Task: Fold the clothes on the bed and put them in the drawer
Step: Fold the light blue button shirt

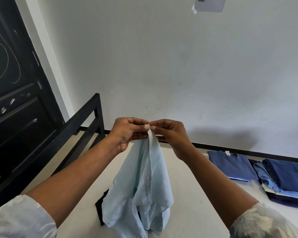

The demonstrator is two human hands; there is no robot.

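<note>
Pinching the light-blue shirt point(141, 182) at its placket top, left hand point(126, 133) and right hand point(170, 134) touching, centre frame; it hangs over the bed point(193, 212). I'd slide grips outward to the shoulders, then lay flat.

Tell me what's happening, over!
Left hand, right hand pinching pale blue button shirt aloft. Not folded yet. Black cloth beneath on white bed.

There is just one camera, worn on the person's head. It looks forward and a bit down, over the bed point(193, 212) to the white wall point(162, 66). The left hand point(127, 133) and right hand point(170, 134) (pinching a pale blue shirt point(144, 177)) are very near it.
</note>
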